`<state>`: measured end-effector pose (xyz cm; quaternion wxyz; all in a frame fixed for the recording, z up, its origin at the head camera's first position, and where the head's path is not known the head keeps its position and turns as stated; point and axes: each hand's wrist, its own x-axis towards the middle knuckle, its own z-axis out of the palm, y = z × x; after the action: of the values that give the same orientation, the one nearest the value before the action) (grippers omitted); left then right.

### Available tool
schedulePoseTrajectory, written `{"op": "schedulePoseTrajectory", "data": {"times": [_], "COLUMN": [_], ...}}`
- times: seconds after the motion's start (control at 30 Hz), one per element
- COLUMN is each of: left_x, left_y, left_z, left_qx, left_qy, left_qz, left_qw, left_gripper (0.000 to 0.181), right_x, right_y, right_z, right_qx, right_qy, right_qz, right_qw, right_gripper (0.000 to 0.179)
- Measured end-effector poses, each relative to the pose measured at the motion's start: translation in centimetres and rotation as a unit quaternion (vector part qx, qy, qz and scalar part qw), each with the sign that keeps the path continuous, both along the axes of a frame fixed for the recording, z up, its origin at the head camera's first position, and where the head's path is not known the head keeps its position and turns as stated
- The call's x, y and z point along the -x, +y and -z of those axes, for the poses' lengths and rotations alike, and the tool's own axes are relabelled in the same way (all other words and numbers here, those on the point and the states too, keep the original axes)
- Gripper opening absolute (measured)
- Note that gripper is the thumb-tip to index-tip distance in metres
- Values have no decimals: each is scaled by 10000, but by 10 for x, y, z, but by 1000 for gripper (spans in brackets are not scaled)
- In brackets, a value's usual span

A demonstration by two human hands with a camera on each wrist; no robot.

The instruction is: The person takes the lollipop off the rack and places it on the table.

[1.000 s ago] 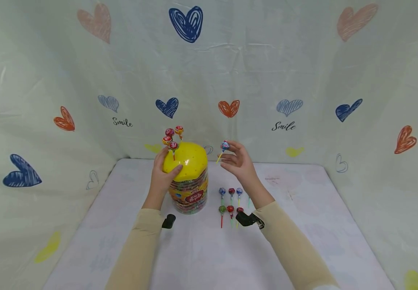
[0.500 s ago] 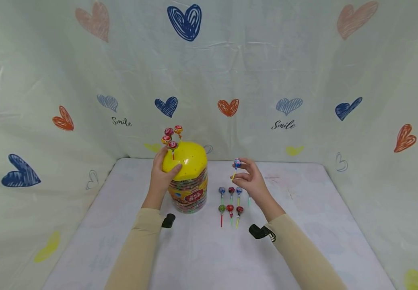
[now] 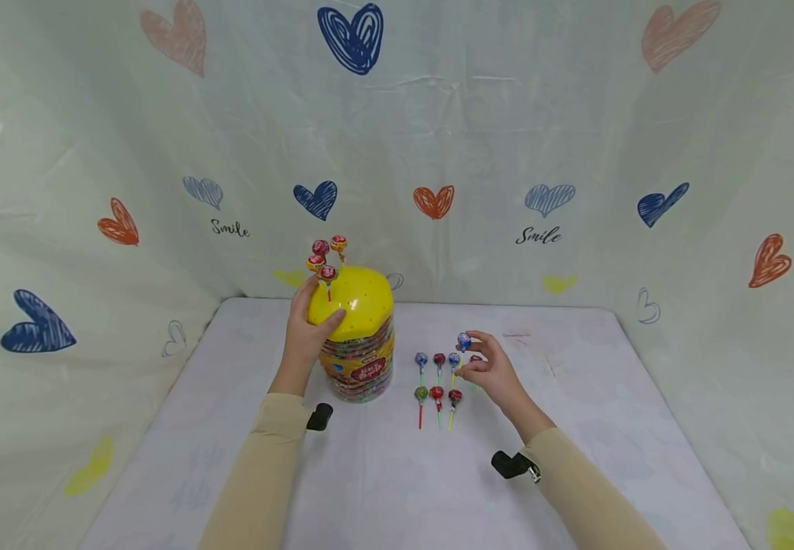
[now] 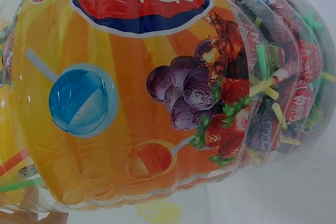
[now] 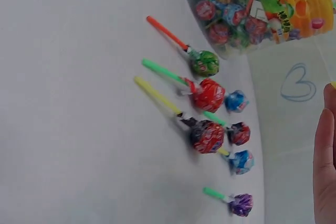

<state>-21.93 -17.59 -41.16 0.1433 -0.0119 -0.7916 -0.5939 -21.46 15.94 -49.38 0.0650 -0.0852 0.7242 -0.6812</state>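
A clear jar (image 3: 362, 374) packed with lollipops stands on the table, topped by a yellow domed lid (image 3: 361, 298). My left hand (image 3: 305, 334) grips this lid from the left, thumb across its front. Several lollipops (image 3: 328, 273) stand upright on the lid's left side, their heads above my fingers. With thumb and fingertips my right hand (image 3: 496, 374) pinches a blue lollipop (image 3: 464, 341), head up, over the back row. The jar's orange label (image 4: 131, 98) fills most of the left wrist view. In the right wrist view only fingers (image 5: 326, 166) show at the right edge.
Lollipops lie in two rows right of the jar. The front row has a green one (image 3: 421, 394), a red one (image 3: 436, 393) and a dark red one (image 5: 207, 136). A purple one (image 5: 241, 204) ends the back row. Behind the table (image 3: 383, 489) hangs a heart-printed curtain (image 3: 493, 137).
My right hand has come down and to the right with the blue lollipop, from beside the lid to above the back row. My left hand has stayed on the lid.
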Motion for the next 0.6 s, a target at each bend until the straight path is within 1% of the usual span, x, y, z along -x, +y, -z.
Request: {"op": "schedulePoseTrajectory", "data": {"times": [0.2, 0.37, 0.6], "left_x": [-1, 0, 3], "left_y": [0, 0, -4], "left_z": [-1, 0, 3], "left_qx": [-42, -51, -136], "left_qy": [-13, -5, 255], "left_qz": [5, 22, 213], "left_qw": [10000, 10000, 9994], "left_gripper": [80, 79, 77], "right_x": [-6, -9, -13], "right_y": [9, 16, 25], "right_z": [16, 28, 41], "right_qx": [-267, -678, -996], "right_qy": [-231, -406, -638], "right_qz": [114, 278, 377], "right_qw": [9993, 9965, 9923], "right_gripper": [71, 71, 68]}}
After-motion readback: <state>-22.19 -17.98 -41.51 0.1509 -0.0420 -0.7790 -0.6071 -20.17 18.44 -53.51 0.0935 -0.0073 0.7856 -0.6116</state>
